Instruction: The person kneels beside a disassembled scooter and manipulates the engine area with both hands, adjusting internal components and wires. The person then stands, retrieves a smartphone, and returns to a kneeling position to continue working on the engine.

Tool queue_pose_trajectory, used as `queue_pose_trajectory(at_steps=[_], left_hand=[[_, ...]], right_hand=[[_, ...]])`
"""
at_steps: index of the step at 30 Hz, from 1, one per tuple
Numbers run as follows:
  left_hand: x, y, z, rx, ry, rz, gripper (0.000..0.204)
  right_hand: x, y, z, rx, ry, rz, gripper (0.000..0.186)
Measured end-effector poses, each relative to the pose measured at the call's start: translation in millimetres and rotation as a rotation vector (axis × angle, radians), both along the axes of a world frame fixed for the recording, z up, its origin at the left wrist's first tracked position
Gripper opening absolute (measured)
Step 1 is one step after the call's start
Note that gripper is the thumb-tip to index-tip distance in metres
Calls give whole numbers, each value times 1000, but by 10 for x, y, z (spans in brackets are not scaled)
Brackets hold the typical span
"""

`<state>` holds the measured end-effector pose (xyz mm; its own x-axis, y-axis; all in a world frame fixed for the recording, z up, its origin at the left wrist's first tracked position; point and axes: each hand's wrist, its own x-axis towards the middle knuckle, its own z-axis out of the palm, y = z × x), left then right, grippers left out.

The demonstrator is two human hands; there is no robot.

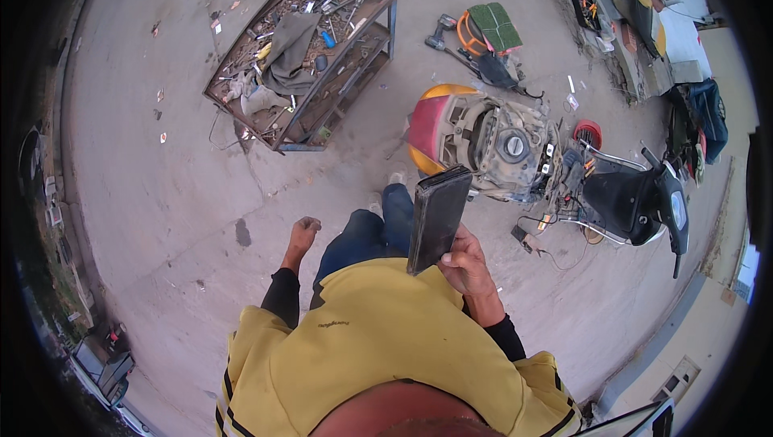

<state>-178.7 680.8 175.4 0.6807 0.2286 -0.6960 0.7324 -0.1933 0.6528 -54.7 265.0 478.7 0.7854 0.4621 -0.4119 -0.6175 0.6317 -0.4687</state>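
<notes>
My right hand grips the lower end of a flat black phone-shaped object, worn at its edges and held tilted in front of my body. Its exact kind is not clear. At my left side, my left hand hangs with loosely curled fingers and nothing visible in them. Ahead of me to the right stands a partly stripped scooter, its seat off and its dusty inner body and round cap exposed. The upper part of the black object overlaps the scooter's near edge in view.
Ahead to the left stands a metal tool cart loaded with tools and a dark cloth. A cordless drill lies beyond the scooter, near a green mat-topped item. Loose wires hang by the scooter's handlebar. Litter dots the concrete floor.
</notes>
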Motion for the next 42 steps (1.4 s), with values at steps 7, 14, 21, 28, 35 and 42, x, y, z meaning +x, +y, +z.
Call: queue_pose_trajectory(at_steps=[7,14,21,28,35,42], left_hand=[[527,332,405,7,50,-97,22],[2234,387,950,57,-101,-178,23],[3896,296,908,310,-401,-761,29],[5917,-634,1261,18,-168,-1067,25],[7245,-1362,1400,169,-225,-1487,25],[7632,-2058,1459,293,-302,-1953,21]], right_hand=[[977,418,-205,-104,-133,21,45],[2045,498,-154,-107,-218,134,38],[2575,447,139,-100,-169,-124,38],[2761,400,133,-323,-65,-482,41],[2901,741,297,-304,-5,-884,47],[2815,827,518,-292,38,-1221,47]])
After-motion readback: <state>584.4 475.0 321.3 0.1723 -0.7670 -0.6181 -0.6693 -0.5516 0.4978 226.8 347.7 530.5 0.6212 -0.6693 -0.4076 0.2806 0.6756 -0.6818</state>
